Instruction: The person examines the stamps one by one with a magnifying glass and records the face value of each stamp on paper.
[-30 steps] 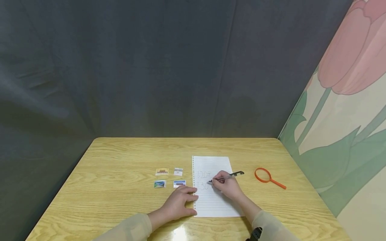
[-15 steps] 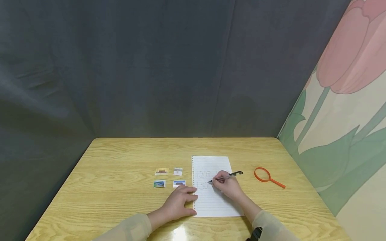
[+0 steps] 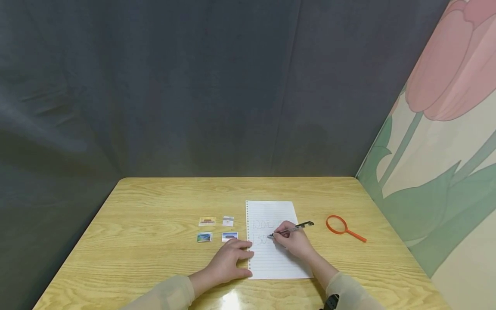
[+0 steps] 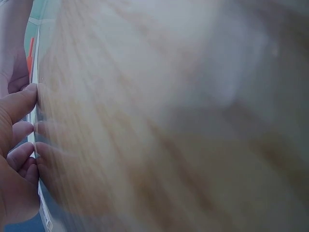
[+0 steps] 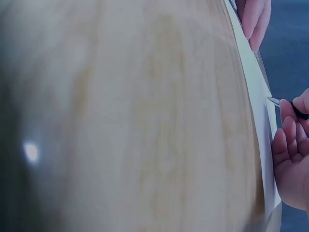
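Note:
A lined sheet of paper (image 3: 271, 262) with punched holes down its left edge lies on the wooden table. Handwritten figures, roughly 1.20 and 1.50, stand on its upper half. My right hand (image 3: 295, 243) pinches a pen (image 3: 300, 226), whose tip meets the paper beside the second row; the right wrist view shows that pen (image 5: 280, 101) near the sheet too. With fingers spread, my left hand (image 3: 228, 260) rests at the sheet's left edge, fingertips touching it. Just beyond that hand lie stamp-like picture pieces, one of them a blue-and-white stamp (image 3: 230, 236).
A yellow stamp (image 3: 207, 221), a pale grey stamp (image 3: 228, 221) and a green-blue stamp (image 3: 204, 237) lie left of the paper. An orange magnifying glass (image 3: 342, 228) rests to the right. Behind the table (image 3: 155, 202) hangs a dark curtain (image 3: 193, 107); a tulip-patterned wall (image 3: 438, 172) borders the right.
The pen and my right hand have shifted very slightly downward near the end of the second row. My left hand stays at the paper's edge.

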{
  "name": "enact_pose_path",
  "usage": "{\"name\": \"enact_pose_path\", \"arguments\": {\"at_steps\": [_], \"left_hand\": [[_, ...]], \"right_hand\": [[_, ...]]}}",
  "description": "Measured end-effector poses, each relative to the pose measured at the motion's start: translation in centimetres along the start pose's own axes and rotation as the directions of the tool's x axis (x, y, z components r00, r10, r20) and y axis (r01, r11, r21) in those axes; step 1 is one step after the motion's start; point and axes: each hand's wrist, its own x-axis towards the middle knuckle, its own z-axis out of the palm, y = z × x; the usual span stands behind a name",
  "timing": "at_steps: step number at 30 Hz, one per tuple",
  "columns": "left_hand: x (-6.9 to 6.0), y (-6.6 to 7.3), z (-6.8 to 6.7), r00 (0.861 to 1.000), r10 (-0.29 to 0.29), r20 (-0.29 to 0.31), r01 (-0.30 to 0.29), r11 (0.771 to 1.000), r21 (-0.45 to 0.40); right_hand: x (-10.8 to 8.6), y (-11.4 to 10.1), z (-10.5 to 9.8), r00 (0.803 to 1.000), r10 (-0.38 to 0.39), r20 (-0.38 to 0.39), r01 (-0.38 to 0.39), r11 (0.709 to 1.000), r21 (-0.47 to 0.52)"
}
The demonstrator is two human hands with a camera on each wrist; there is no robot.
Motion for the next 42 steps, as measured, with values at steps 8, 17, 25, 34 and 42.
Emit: {"name": "enact_pose_path", "arguments": {"at_steps": [8,17,25,34,42], "left_hand": [[-0.06,0.06,-0.03,1.0,0.003,-0.01,-0.003,1.0,0.0],[-0.09,0.14,-0.17,1.0,-0.006,-0.005,0.006,1.0,0.014],[-0.03,0.1,-0.03,1.0,-0.01,-0.004,0.01,1.0,0.005],[-0.04,0.06,-0.02,1.0,0.002,-0.013,-0.002,1.0,0.005],[-0.06,0.06,0.05,1.0,-0.003,-0.01,0.003,1.0,0.01]], "right_hand": [[-0.13,0.01,-0.23,1.0,0.016,0.006,-0.016,1.0,-0.016],[-0.3,0.43,-0.86,0.998,0.052,-0.031,-0.052,0.999,-0.004],[-0.29,0.2,-0.46,1.0,0.013,-0.006,-0.013,1.0,0.0],[-0.59,0.31,-0.55,0.997,-0.043,0.068,0.045,0.999,-0.028],[-0.52,0.28,-0.59,1.0,0.015,0.018,-0.015,1.0,0.017]]}}
